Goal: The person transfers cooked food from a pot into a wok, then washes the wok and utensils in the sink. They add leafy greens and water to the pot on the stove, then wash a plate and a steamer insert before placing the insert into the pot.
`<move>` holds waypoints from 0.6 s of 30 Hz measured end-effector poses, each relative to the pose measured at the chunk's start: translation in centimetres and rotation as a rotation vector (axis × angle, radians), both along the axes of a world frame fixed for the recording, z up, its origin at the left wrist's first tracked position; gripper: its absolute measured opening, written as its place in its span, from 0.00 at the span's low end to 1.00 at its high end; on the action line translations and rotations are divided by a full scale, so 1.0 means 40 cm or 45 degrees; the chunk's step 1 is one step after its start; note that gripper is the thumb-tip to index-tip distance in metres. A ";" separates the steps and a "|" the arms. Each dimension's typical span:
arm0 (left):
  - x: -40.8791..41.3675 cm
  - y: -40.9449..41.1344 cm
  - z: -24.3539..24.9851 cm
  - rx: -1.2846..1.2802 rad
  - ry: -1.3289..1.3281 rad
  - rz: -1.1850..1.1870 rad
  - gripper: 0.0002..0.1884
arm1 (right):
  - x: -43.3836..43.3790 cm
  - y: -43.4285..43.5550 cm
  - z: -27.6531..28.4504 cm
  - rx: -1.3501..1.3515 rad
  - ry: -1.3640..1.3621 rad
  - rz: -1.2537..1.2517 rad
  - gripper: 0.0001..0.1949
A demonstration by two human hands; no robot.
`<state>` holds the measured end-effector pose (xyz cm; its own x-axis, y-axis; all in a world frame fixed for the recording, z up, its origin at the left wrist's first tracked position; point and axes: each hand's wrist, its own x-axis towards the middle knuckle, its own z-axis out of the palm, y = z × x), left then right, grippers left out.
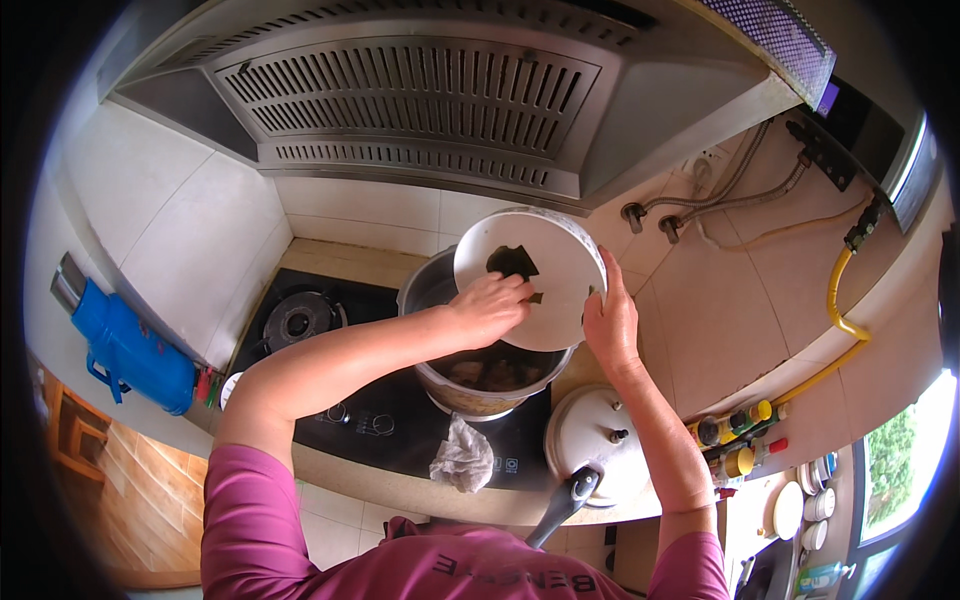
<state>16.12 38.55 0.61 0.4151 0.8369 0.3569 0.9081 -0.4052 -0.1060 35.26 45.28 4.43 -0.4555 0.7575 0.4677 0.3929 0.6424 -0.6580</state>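
Observation:
My right hand (616, 322) grips the rim of a white bowl (562, 247) and holds it tilted above a large metal pot (480, 405). Inside the bowl, the curled fingers of my left hand (491, 311) close on dark green leafy pieces (514, 261), which look like kelp. A few small scraps cling to the bowl near my right thumb. Dark liquid with brownish chunks (480, 373) shows in the pot below. The bowl and my left forearm hide part of the pot's opening.
The pot stands on a black glass gas hob (375, 397) with another burner (300, 319) at left. A pressure cooker lid (589, 435) and crumpled cloth (463, 454) lie in front. A range hood (420, 97) hangs overhead. Condiment bottles (731, 435) stand right; a blue thermos (135, 345) left.

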 end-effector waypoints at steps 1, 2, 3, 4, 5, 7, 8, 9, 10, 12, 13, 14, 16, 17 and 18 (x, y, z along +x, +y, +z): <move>0.006 -0.007 0.024 0.111 0.004 -0.030 0.13 | 0.005 0.003 -0.003 0.005 -0.002 -0.004 0.30; 0.011 0.006 0.048 0.268 0.018 0.009 0.13 | 0.011 0.007 -0.005 0.009 -0.005 -0.010 0.30; -0.004 0.018 0.061 0.402 0.010 0.073 0.14 | 0.007 0.005 -0.008 0.066 -0.003 0.003 0.30; -0.021 0.037 0.068 0.460 -0.046 0.187 0.15 | 0.000 0.003 -0.010 0.126 -0.002 0.020 0.29; -0.035 0.053 0.062 0.518 -0.101 0.300 0.16 | -0.006 0.001 -0.013 0.185 -0.001 0.035 0.29; -0.049 0.059 0.025 0.469 -0.246 0.244 0.15 | -0.015 0.001 -0.014 0.205 0.037 0.028 0.29; -0.042 0.045 -0.001 0.390 -0.321 0.227 0.14 | -0.019 0.001 -0.013 0.216 0.058 0.022 0.29; -0.039 0.030 -0.028 0.309 -0.397 0.218 0.13 | -0.028 0.000 -0.015 0.216 0.081 0.022 0.29; -0.036 0.026 -0.046 0.118 -0.376 0.201 0.11 | -0.034 0.003 -0.018 0.216 0.106 0.014 0.29; -0.012 0.021 -0.050 -0.124 -0.470 0.159 0.10 | -0.037 0.005 -0.019 0.157 0.113 -0.003 0.29; 0.002 0.017 -0.033 -0.292 -0.515 0.149 0.10 | -0.035 0.007 -0.019 0.098 0.095 -0.014 0.29; 0.013 0.021 -0.020 -0.202 -0.604 0.113 0.10 | -0.032 0.008 -0.020 0.039 0.078 -0.024 0.29; 0.031 0.039 0.007 -0.012 -0.785 0.050 0.09 | -0.027 0.017 -0.030 0.032 0.118 0.010 0.29; 0.045 0.054 0.021 0.046 -0.941 -0.002 0.09 | -0.028 0.017 -0.034 0.028 0.140 0.029 0.29; 0.054 0.066 0.037 0.110 -1.088 -0.040 0.09 | -0.039 0.009 -0.033 0.032 0.164 0.054 0.29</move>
